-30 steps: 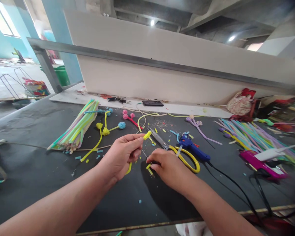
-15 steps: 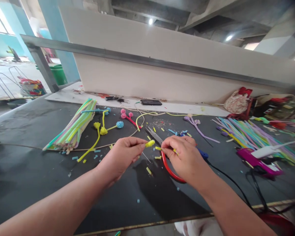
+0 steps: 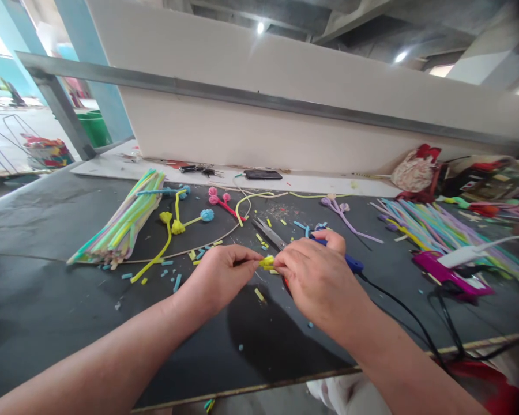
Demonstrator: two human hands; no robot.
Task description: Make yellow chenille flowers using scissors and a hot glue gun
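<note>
Between my two hands is a small yellow pipe cleaner flower (image 3: 267, 262). My left hand (image 3: 225, 275) pinches its left end between thumb and fingertips. From the other side, the fingertips of my right hand (image 3: 318, 274) press together at the flower's right edge; whether they hold a separate yellow piece is hidden. Scissors (image 3: 269, 233) lie on the dark table under my right hand, blades pointing away to the left, handles mostly covered. Just beyond that hand sits a blue-handled tool (image 3: 353, 264) with a black cord. Short yellow cut pieces (image 3: 260, 295) are scattered around.
A bundle of pastel pipe cleaners (image 3: 120, 222) lies left, another spread (image 3: 432, 230) right. Finished yellow (image 3: 177, 226), pink (image 3: 214, 197) and purple (image 3: 335, 204) flower stems rest behind. A magenta power strip (image 3: 452, 274) with cables is at right. A phone (image 3: 263, 174) lies on the back ledge.
My right hand has moved left and come up to the yellow flower, meeting my left hand's fingertips. It now covers more of the scissors' red handles. The view has shifted slightly.
</note>
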